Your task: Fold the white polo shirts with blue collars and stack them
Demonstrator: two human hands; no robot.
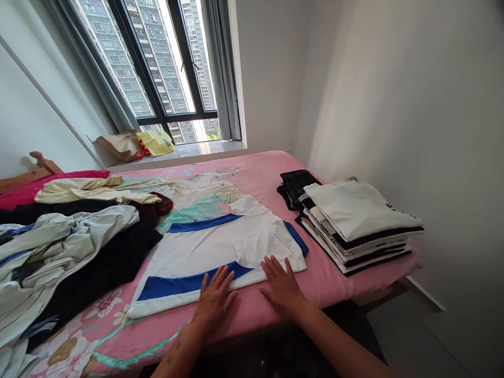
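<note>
A white shirt with blue panels [205,249] lies spread out on the pink floral bedsheet [255,176], its near sleeve folded inward over the body. My left hand [216,295] rests flat with fingers apart on the shirt's near edge, over the blue strip. Farther right, my right hand [281,286] also lies flat, its spread fingertips touching the white cloth near the folded sleeve. Neither hand grips anything.
To the right stands a stack of folded clothes [354,220], with dark folded garments [297,186] just behind it. A loose heap of clothes [86,236] covers the bed's left side. Paper and yellow bags [155,143] sit on the windowsill.
</note>
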